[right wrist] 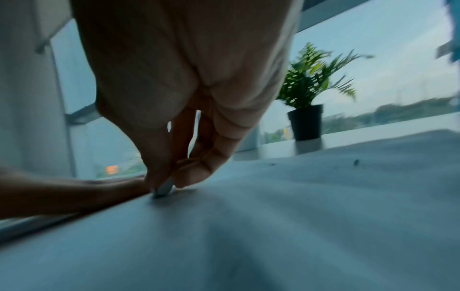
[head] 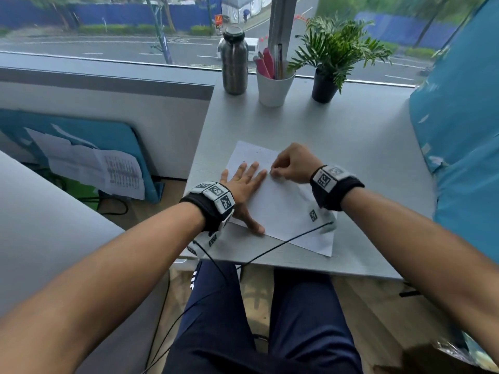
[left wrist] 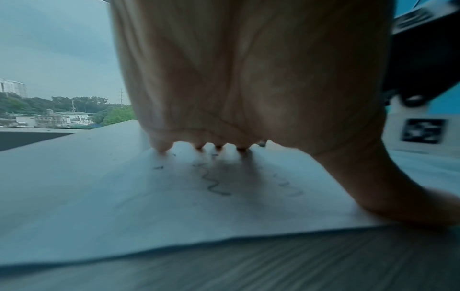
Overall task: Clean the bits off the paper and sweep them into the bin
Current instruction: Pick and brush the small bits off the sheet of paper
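Observation:
A white sheet of paper point(head: 283, 209) lies at an angle on the grey table point(head: 364, 157). My left hand point(head: 247, 178) presses flat on its left part, fingers spread and straight. My right hand point(head: 274, 171) pinches a small white eraser point(right wrist: 164, 188) between thumb and fingers, with its tip on the paper beside the left fingertips point(left wrist: 161, 146). Small dark bits point(right wrist: 356, 163) lie on the sheet's far part point(head: 244, 161). A faint pencil squiggle point(left wrist: 215, 187) shows under the left palm. I see no bin.
A steel bottle point(head: 234, 63), a white cup of pens point(head: 274, 87) and a potted plant point(head: 328, 76) stand at the table's far edge by the window. A blue panel point(head: 459, 130) borders the right side. A black cable point(head: 283, 242) crosses the paper's near corner.

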Demonstrator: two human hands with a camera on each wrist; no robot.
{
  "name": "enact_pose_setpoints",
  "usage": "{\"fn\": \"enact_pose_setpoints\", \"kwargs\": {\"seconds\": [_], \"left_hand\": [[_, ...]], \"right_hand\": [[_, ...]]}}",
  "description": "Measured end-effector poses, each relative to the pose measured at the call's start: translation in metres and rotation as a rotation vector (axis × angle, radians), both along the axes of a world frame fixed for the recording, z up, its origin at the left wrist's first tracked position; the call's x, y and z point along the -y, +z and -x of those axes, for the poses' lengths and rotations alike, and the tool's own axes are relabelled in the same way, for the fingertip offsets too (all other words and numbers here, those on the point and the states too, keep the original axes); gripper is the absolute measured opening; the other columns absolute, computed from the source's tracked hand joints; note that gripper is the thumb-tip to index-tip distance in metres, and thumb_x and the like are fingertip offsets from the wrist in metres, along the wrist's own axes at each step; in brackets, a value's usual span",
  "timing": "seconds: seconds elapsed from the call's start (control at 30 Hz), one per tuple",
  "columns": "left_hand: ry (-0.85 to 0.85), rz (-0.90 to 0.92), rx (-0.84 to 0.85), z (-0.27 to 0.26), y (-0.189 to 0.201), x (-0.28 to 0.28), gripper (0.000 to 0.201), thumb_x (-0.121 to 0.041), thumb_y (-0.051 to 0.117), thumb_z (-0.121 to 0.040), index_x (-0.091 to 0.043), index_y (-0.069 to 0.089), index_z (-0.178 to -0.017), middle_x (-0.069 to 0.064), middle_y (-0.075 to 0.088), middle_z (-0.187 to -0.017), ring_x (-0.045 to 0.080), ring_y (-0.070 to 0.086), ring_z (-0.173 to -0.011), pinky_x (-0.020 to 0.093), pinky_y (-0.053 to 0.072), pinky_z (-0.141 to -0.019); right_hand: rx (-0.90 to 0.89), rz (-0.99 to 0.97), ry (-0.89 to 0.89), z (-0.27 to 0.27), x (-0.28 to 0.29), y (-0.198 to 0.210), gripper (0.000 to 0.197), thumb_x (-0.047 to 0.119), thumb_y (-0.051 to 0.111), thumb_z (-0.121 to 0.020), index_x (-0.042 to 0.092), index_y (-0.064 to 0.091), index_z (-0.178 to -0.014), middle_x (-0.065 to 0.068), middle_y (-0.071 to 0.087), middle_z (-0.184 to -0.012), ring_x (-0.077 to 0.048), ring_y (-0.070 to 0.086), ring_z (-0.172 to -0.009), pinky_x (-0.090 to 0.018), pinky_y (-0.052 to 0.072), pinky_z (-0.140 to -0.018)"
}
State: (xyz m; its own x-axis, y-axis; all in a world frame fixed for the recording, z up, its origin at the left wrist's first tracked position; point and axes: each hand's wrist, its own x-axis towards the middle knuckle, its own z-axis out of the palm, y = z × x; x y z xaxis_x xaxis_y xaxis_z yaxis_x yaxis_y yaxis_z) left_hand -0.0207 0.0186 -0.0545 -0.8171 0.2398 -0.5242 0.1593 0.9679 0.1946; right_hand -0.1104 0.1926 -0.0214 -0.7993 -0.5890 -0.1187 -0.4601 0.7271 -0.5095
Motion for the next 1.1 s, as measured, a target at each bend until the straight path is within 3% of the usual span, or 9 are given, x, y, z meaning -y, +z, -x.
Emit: {"fn": "enact_pose_setpoints", "kwargs": {"seconds": [0.07, 0.2, 0.33, 0.4, 0.63, 0.8, 0.9, 0.97, 1.1], "left_hand": [[-0.003, 0.005, -0.006, 0.0, -0.001, 0.001, 0.157, -0.088, 0.069, -0.038, -0.03, -0.026, -0.149, -0.005, -0.036, -0.155, 0.022, -0.033, -0.142, 0.058, -0.014, -0.112], [-0.037, 0.016, -0.025, 0.003, 0.004, 0.007, 0.15, -0.086, 0.069, -0.043, -0.031, -0.018, -0.152, -0.007, -0.029, -0.158, 0.019, -0.025, -0.145, 0.056, -0.008, -0.117], [-0.018, -0.065, -0.151, 0.022, 0.023, 0.003, 0.123, -0.07, 0.081, -0.051, -0.024, 0.026, -0.152, 0.002, 0.016, -0.158, 0.024, 0.017, -0.144, 0.042, 0.024, -0.117], [-0.008, -0.09, -0.19, 0.031, 0.025, 0.001, 0.122, -0.065, 0.087, -0.045, -0.023, 0.034, -0.147, 0.001, 0.026, -0.151, 0.022, 0.025, -0.138, 0.039, 0.032, -0.113], [-0.028, -0.043, -0.129, 0.05, 0.011, 0.009, 0.146, -0.07, 0.084, -0.041, -0.028, 0.004, -0.156, -0.002, -0.007, -0.163, 0.019, -0.005, -0.15, 0.035, 0.003, -0.121], [-0.083, -0.016, -0.088, 0.052, 0.004, 0.012, 0.148, -0.076, 0.078, -0.045, -0.027, -0.008, -0.155, -0.001, -0.019, -0.161, 0.02, -0.014, -0.149, 0.047, 0.003, -0.121], [-0.093, -0.012, -0.066, 0.054, 0.006, 0.012, 0.148, -0.074, 0.079, -0.047, -0.026, -0.01, -0.155, 0.0, -0.021, -0.161, 0.02, -0.017, -0.148, 0.05, 0.0, -0.12], [-0.092, -0.022, -0.06, 0.055, 0.005, 0.012, 0.148, -0.075, 0.078, -0.047, -0.026, -0.011, -0.155, 0.0, -0.022, -0.161, 0.02, -0.018, -0.148, 0.052, 0.0, -0.12], [-0.093, -0.017, -0.058, 0.054, 0.002, 0.013, 0.15, -0.078, 0.076, -0.045, -0.027, -0.012, -0.154, 0.0, -0.022, -0.16, 0.021, -0.018, -0.148, 0.053, 0.002, -0.12]], "right_hand": [[-0.029, 0.004, -0.033, 0.007, -0.001, -0.003, 0.011, 0.02, 0.076, -0.076, 0.013, 0.079, -0.084, -0.004, 0.075, -0.077, -0.017, 0.068, -0.07, -0.025, 0.053, -0.072], [-0.016, 0.037, -0.058, -0.003, -0.003, -0.01, 0.011, 0.02, 0.076, -0.076, 0.014, 0.079, -0.085, -0.002, 0.076, -0.078, -0.013, 0.069, -0.073, -0.021, 0.053, -0.073], [0.011, 0.035, -0.078, 0.002, -0.005, -0.008, 0.011, 0.02, 0.076, -0.075, 0.014, 0.08, -0.084, -0.003, 0.075, -0.077, -0.014, 0.068, -0.073, -0.021, 0.051, -0.07], [0.019, 0.028, -0.059, 0.004, -0.004, -0.007, 0.01, 0.02, 0.076, -0.075, 0.013, 0.08, -0.082, -0.002, 0.074, -0.074, -0.012, 0.066, -0.067, -0.017, 0.046, -0.066], [0.022, 0.062, -0.046, -0.008, -0.002, -0.007, 0.006, 0.019, 0.079, -0.073, 0.014, 0.077, -0.076, 0.006, 0.067, -0.061, 0.004, 0.055, -0.046, -0.016, 0.049, -0.057], [0.085, -0.01, 0.163, -0.029, 0.003, -0.007, 0.006, 0.019, 0.078, -0.073, 0.014, 0.077, -0.076, 0.007, 0.069, -0.063, -0.002, 0.059, -0.053, -0.015, 0.048, -0.058], [-0.002, -0.025, 0.049, 0.015, -0.001, -0.004, 0.01, 0.021, 0.076, -0.075, 0.013, 0.079, -0.08, -0.001, 0.073, -0.072, -0.006, 0.063, -0.06, -0.028, 0.054, -0.07], [-0.056, -0.029, -0.055, 0.036, -0.005, -0.005, 0.011, 0.022, 0.074, -0.076, 0.012, 0.078, -0.08, -0.003, 0.073, -0.076, -0.018, 0.067, -0.073, -0.029, 0.054, -0.072], [-0.021, -0.009, 0.059, -0.003, 0.0, -0.01, 0.008, 0.02, 0.072, -0.076, 0.012, 0.075, -0.077, -0.003, 0.07, -0.068, -0.018, 0.065, -0.066, -0.027, 0.051, -0.064]]}}
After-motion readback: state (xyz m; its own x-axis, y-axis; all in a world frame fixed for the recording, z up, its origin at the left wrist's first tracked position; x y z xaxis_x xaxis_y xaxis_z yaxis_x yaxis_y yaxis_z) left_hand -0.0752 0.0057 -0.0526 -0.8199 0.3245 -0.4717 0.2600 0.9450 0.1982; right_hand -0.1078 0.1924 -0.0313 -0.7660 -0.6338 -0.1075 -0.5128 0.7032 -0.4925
